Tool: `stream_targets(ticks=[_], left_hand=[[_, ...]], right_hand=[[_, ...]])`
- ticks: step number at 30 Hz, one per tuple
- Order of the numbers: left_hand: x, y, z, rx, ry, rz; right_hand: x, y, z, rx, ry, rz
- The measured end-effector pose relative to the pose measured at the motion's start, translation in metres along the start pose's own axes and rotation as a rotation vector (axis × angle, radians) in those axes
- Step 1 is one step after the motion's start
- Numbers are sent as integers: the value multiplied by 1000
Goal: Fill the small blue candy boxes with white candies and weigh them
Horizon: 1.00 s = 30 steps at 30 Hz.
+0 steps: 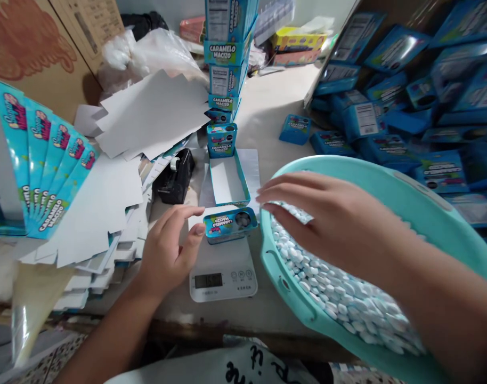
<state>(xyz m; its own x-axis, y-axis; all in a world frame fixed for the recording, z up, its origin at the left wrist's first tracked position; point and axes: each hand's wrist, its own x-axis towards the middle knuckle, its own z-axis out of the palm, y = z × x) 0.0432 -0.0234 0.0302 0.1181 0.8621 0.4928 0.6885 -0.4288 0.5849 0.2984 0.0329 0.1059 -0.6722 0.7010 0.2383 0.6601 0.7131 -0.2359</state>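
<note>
A small blue candy tin [223,224] labelled "CARAMELO MACIZO" lies on a white digital kitchen scale [227,282], whose display digits are too blurred to read. My left hand [169,248] is just left of the tin, thumb and forefinger apart, with nothing seen between them. Over the near-left rim of a turquoise tub [285,285] reaches my right hand [323,216], palm down and fingers stretched. White and pale blue candies [339,296] fill the tub's bottom. Behind the scale stands an open blue display box [229,178] with a white inside.
Stacked blue boxes [223,53] rise behind the display box. A carton full of blue tins [387,106] stands at right; one loose tin [295,129] lies near it. Flat white card sheets [147,117], a black tape dispenser [175,178] and fanned blue boxes [47,165] crowd the left.
</note>
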Motion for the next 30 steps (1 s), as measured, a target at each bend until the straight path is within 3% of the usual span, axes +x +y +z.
stream_targets(ticks=[2, 7, 9, 18, 30], left_hand=[[1, -1, 0, 6, 16, -12], [1, -3, 1, 11, 14, -49], [1, -2, 1, 14, 8, -56], [1, -1, 1, 13, 18, -51], [0, -1, -1, 12, 15, -34]], right_hand=[[-3, 13, -4, -101, -82, 93], [-9, 37, 5, -191, -508, 343], [-10, 38, 11, -183, -567, 373], [-23, 48, 17, -168, -461, 205], [-11, 36, 12, -218, -502, 240]])
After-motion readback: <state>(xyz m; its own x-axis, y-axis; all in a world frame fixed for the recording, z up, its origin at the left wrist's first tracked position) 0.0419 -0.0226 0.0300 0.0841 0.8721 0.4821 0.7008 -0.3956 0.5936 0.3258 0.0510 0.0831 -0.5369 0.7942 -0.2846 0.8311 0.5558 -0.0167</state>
